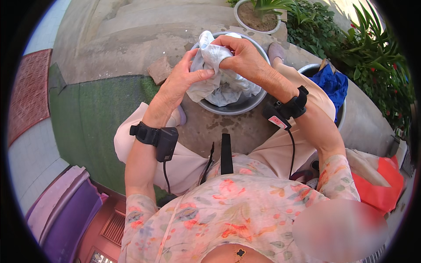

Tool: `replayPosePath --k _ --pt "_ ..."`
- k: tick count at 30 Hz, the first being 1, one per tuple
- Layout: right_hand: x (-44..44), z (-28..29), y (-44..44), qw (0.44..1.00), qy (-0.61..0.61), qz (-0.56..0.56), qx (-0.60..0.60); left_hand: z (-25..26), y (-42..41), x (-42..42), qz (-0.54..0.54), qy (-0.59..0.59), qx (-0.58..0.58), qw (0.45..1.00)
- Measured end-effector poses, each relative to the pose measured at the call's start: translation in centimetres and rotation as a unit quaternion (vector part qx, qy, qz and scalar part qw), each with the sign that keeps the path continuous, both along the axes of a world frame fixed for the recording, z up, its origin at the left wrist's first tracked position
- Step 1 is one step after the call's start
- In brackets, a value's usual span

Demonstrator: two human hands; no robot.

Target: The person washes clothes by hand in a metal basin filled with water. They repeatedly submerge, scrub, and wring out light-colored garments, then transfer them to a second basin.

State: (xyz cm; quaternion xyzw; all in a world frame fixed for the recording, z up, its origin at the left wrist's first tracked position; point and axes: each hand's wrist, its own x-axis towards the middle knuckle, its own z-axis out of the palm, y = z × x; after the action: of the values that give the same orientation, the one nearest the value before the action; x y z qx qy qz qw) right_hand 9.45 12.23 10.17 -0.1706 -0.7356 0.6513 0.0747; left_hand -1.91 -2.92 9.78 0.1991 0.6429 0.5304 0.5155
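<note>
A pale, wet-looking cloth [227, 90] is bunched up over a round metal basin [227, 111] on the ground before me. My left hand [182, 77] grips a fold on the left, its thumb pressed on the fabric. From the right, my right hand [243, 56] pinches another fold near the top, its fingertips partly hidden by the fabric. Between the two hands the cloth is lifted, while its lower part rests inside the basin. The cloth covers much of the basin's inside, so what lies under it is hidden.
To the right stands a second basin [342, 113] with blue fabric [330, 83] in it. A brick [160, 70] lies left of the first basin, beside a green turf mat [98, 115]. A potted plant [258, 18] is beyond. A red bag [381, 184] sits at right.
</note>
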Motion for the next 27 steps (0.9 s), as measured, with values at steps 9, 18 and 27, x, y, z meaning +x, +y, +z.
replayPosePath --k 9,18,27 --pt "0.7 -1.7 -0.6 0.992 -0.049 0.028 -0.116 -2.5 -1.4 -1.9 0.098 -0.114 0.069 0.986" --pt "1.2 -3.5 -0.6 0.925 -0.149 0.083 0.341 -0.4 -1.9 -2.8 0.112 -0.275 0.246 0.923" --pt "0.9 -2.2 2.0 0.964 -0.141 0.020 0.225 1.6 -2.0 -3.0 0.233 -0.207 0.199 0.929"
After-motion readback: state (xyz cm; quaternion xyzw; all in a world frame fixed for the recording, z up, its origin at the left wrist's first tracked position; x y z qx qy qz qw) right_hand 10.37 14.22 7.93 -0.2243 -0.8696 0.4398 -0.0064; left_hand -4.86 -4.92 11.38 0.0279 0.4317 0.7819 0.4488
